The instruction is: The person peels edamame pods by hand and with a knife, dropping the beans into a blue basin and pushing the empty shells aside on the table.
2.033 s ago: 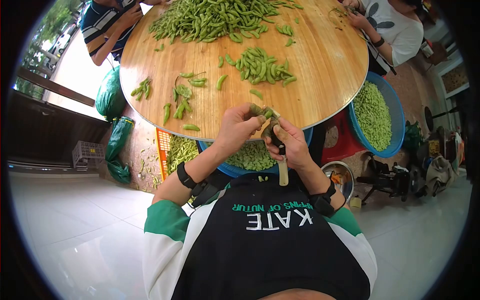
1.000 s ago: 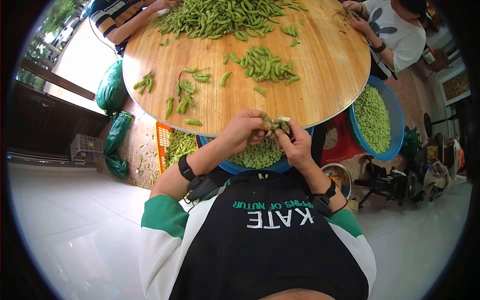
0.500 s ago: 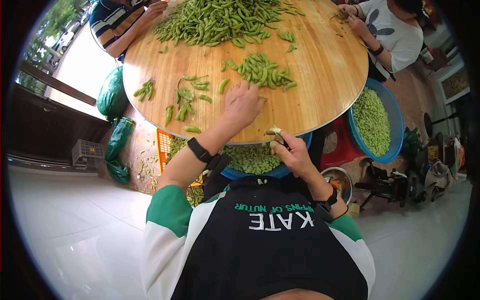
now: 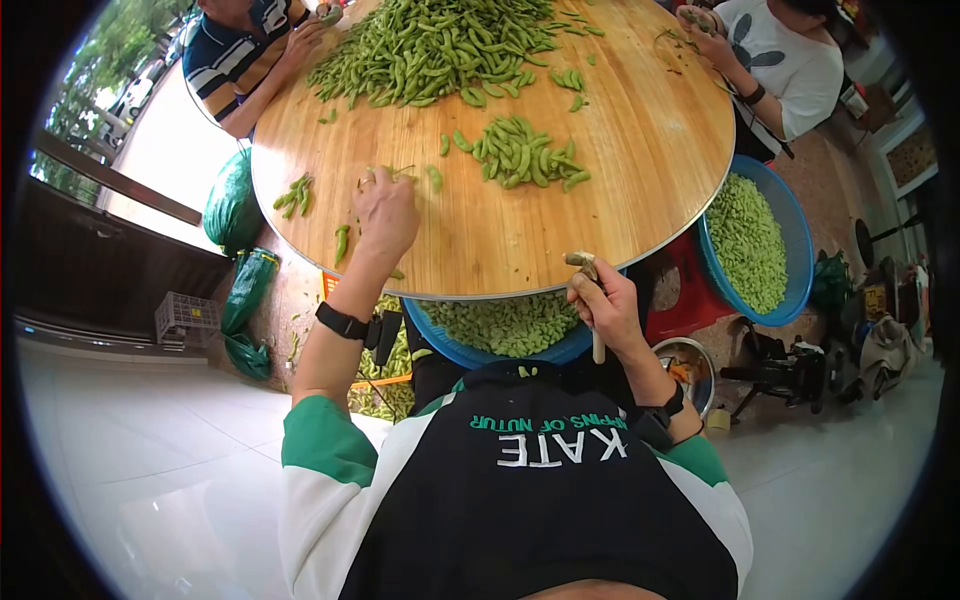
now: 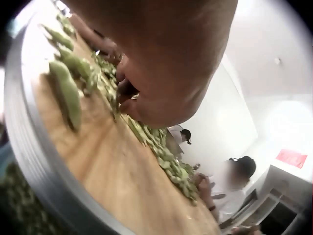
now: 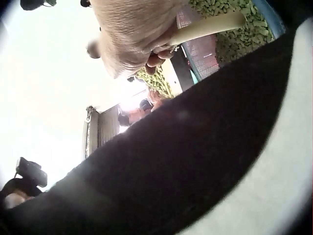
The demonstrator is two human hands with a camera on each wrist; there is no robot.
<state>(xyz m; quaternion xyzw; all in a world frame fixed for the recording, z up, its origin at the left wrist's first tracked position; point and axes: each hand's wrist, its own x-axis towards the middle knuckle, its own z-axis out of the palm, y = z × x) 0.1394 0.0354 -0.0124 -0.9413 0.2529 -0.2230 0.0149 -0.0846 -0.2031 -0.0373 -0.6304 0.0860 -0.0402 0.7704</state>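
My left hand (image 4: 387,212) reaches low over the left part of the round wooden table, its fingers at a small cluster of green soybean pods (image 4: 403,172). In the left wrist view, thumb and fingertips bend down beside pods; whether they pinch one I cannot tell. Another pod (image 5: 66,93) lies nearer the table edge. Over the near rim, my right hand (image 4: 608,305) grips a tool by its pale, smooth handle (image 6: 210,28), which sticks out below the palm. The tool's working end is hidden by the fingers. A small pile of pods (image 4: 525,155) lies mid-table.
A large pod heap (image 4: 430,50) covers the far side of the table (image 4: 620,190). Below the near edge stands a blue basin (image 4: 435,335) of shelled beans; another blue tub (image 4: 797,240) stands right. Two people sit across. An orange crate (image 4: 385,380) holds pods or husks.
My left hand left the right hand, went to the table near the middle pile, then moved left to the pod cluster. The right hand stayed near the rim, still gripping the tool.
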